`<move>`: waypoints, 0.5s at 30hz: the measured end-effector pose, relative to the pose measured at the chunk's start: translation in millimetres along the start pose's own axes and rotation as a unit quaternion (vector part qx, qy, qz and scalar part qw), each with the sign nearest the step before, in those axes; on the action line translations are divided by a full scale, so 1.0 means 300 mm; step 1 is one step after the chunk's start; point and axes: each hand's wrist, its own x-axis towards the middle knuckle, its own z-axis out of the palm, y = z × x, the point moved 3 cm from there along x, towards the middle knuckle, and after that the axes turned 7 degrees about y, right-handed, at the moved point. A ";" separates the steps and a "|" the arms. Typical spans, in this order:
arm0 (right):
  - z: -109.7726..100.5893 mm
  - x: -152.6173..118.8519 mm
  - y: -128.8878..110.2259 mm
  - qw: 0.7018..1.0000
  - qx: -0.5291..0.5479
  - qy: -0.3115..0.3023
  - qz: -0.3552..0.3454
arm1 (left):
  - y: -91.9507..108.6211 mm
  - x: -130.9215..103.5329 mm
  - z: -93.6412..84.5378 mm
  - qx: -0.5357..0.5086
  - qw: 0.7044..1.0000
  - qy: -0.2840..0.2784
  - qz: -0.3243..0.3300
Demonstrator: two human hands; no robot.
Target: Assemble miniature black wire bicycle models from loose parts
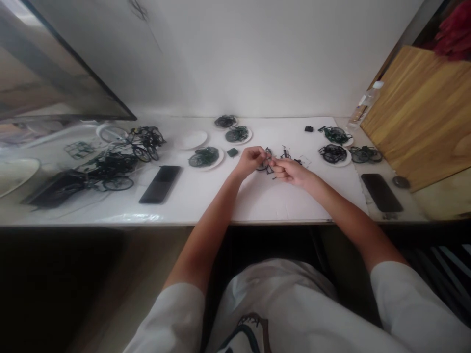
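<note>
My left hand (253, 159) and my right hand (289, 171) meet over the white table, both with fingers pinched together. Between the fingertips is a small black model bicycle part (269, 167); its exact shape is partly hidden by my fingers. A dark wheel shows just under the left fingers, and I cannot tell whether it joins the held piece. Behind my right hand lie loose black bicycle parts (286, 153) on the white sheet. To the left of my hands sit a small dark green block (232, 152) and a plate of dark parts (220, 162).
More plates of parts stand at the back (250, 136) and at right (348, 159). Several assembled model bicycles (147, 142) crowd the left. Phones lie left (160, 184) and right (381, 192). A bottle (365, 105) leans near a wooden board (419, 113).
</note>
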 end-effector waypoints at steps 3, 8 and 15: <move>-0.006 -0.008 -0.010 0.999 -0.032 0.016 -0.017 | 0.004 0.000 0.006 0.015 1.000 -0.007 0.018; -0.017 -0.021 -0.028 0.912 -0.296 0.171 -0.226 | 0.003 0.001 0.012 -0.002 1.000 0.015 0.003; -0.008 -0.027 -0.033 0.733 -0.575 0.216 -0.292 | 0.004 0.003 0.015 -0.028 0.999 0.025 -0.014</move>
